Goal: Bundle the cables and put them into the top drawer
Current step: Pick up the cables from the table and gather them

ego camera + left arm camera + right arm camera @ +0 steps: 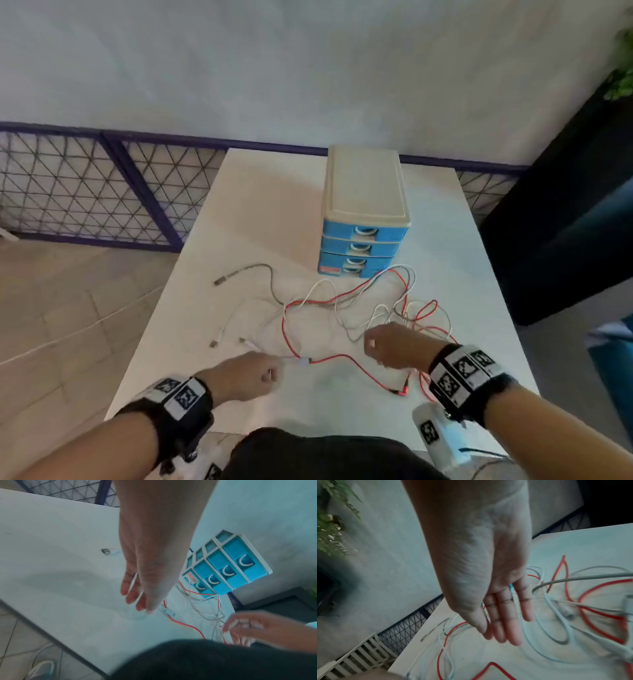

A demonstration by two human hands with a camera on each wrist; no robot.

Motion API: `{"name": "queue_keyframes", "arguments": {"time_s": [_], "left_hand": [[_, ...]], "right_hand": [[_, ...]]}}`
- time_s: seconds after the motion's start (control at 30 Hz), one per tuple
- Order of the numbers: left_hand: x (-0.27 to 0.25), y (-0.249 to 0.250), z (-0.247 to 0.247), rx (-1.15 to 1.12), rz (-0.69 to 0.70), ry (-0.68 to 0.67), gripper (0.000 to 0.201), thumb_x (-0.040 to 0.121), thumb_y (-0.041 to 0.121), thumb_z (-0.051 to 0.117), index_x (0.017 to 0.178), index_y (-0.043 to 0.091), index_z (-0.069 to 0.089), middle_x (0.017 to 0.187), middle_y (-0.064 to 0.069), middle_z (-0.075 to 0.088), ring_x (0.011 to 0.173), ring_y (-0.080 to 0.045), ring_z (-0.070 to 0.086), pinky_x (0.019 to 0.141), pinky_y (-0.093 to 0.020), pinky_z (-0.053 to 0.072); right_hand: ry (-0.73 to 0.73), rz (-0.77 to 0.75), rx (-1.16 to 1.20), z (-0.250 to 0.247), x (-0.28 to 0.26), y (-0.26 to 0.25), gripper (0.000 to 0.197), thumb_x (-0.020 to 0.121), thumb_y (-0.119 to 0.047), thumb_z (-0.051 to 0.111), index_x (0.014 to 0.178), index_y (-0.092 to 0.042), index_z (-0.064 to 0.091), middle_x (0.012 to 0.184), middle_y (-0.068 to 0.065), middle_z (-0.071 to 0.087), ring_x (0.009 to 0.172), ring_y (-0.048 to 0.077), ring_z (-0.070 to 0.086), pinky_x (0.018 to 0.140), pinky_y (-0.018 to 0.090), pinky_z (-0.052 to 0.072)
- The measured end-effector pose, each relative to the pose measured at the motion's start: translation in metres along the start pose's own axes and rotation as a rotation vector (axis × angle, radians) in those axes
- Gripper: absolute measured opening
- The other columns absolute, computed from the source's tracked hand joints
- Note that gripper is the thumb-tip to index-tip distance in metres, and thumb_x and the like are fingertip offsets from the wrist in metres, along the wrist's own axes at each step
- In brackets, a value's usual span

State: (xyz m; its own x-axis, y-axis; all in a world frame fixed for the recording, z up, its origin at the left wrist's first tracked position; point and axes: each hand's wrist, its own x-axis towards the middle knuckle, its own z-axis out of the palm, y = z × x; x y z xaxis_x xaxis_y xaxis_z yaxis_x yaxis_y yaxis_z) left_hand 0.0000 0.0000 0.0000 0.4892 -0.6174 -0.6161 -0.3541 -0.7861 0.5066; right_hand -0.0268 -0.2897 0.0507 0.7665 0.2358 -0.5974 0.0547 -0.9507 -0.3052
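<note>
A loose tangle of red, white and grey braided cables sprawls over the white table in front of a small drawer unit with a cream top. All its blue drawers are closed, the top drawer among them. My left hand is at the near left of the tangle; its fingers and thumb close loosely on a white cable beside a pale connector. My right hand hovers over the right part of the tangle, fingers straight and together, holding nothing.
A grey braided cable ends in a USB plug at the far left of the pile. A mesh fence runs behind the table. A dark cabinet stands on the right, with a plant above it. Tiled floor lies to the left.
</note>
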Motion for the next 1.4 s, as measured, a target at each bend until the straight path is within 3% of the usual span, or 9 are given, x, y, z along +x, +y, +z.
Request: {"name": "queue_keyframes", "arguments": {"time_s": [0.1,0.27,0.5,0.67,0.83,0.93,1.13,1.27,1.4], "left_hand": [[0.022,0.001,-0.002,0.12,0.011,0.257,0.009,0.084,0.027,0.046,0.084,0.02,0.051,0.086,0.004,0.056,0.08,-0.016,0.055,0.067,-0.033,0.04],[0.034,-0.013,-0.002,0.383,-0.113,0.277,0.023,0.086,0.026,0.053,0.107,0.017,0.051,0.118,-0.002,0.049,0.114,-0.023,0.048,0.081,-0.037,0.041],[0.035,-0.017,-0.011,0.344,0.032,0.352,0.007,0.094,0.027,0.042,0.096,0.024,0.048,0.106,0.003,0.053,0.104,-0.02,0.05,0.083,-0.033,0.032],[0.03,0.001,-0.031,0.071,0.104,0.628,0.012,0.094,0.015,0.043,0.093,0.016,0.054,0.089,0.002,0.055,0.084,-0.022,0.054,0.07,-0.028,0.031],[0.034,0.008,-0.052,-0.245,0.121,0.77,0.011,0.093,0.02,0.049,0.086,0.024,0.055,0.076,0.01,0.056,0.071,-0.011,0.051,0.067,-0.027,0.039],[0.035,0.008,-0.066,-0.414,0.12,0.764,0.023,0.09,0.015,0.052,0.074,0.031,0.053,0.071,0.011,0.063,0.066,-0.01,0.053,0.067,-0.022,0.041],[0.029,0.023,-0.1,-0.608,0.212,0.738,0.015,0.088,0.008,0.058,0.079,0.015,0.068,0.068,0.01,0.065,0.065,-0.006,0.059,0.069,-0.016,0.046],[0.031,0.019,-0.116,-0.56,0.143,0.709,0.017,0.091,0.01,0.056,0.079,0.012,0.067,0.072,0.003,0.066,0.059,-0.001,0.058,0.069,-0.016,0.047],[0.035,-0.013,-0.115,-0.379,0.011,0.747,0.019,0.093,0.013,0.047,0.078,0.015,0.058,0.087,0.0,0.065,0.072,-0.015,0.058,0.073,-0.027,0.045]], "right_hand": [[0.133,-0.072,0.031,-0.006,0.02,-0.016,0.021,0.093,-0.013,0.049,0.104,-0.011,0.067,0.112,0.006,0.069,0.104,0.023,0.06,0.083,0.023,0.037],[0.087,-0.1,0.008,-0.008,0.032,-0.038,0.023,0.094,-0.018,0.046,0.106,-0.016,0.065,0.115,0.005,0.066,0.109,0.025,0.057,0.09,0.03,0.043],[0.081,-0.105,0.112,-0.018,0.04,-0.046,0.025,0.093,-0.012,0.047,0.108,-0.01,0.067,0.116,0.008,0.067,0.112,0.025,0.057,0.092,0.029,0.039],[0.091,-0.063,0.261,-0.025,0.053,-0.047,0.021,0.094,-0.021,0.05,0.105,-0.014,0.066,0.107,0.01,0.071,0.102,0.029,0.065,0.088,0.03,0.048],[0.253,-0.087,0.488,-0.032,0.068,-0.051,0.009,0.091,-0.022,0.061,0.094,-0.014,0.063,0.085,0.009,0.069,0.073,0.024,0.069,0.06,0.015,0.046],[0.357,-0.084,0.697,-0.043,0.077,-0.049,0.012,0.088,-0.023,0.066,0.077,-0.021,0.062,0.078,0.008,0.067,0.064,0.016,0.065,0.064,0.03,0.052],[0.284,-0.205,1.217,-0.077,0.078,-0.072,0.028,0.095,-0.028,0.057,0.113,-0.007,0.064,0.116,0.007,0.069,0.105,0.013,0.065,0.091,0.032,0.051],[0.319,-0.217,1.246,-0.086,0.087,-0.09,0.014,0.102,-0.022,0.041,0.106,-0.009,0.045,0.112,0.019,0.068,0.098,0.026,0.066,0.09,0.038,0.05],[0.356,-0.199,1.266,-0.082,0.097,-0.091,0.01,0.103,-0.021,0.034,0.098,-0.013,0.037,0.095,0.017,0.07,0.084,0.03,0.068,0.081,0.035,0.048]]}}
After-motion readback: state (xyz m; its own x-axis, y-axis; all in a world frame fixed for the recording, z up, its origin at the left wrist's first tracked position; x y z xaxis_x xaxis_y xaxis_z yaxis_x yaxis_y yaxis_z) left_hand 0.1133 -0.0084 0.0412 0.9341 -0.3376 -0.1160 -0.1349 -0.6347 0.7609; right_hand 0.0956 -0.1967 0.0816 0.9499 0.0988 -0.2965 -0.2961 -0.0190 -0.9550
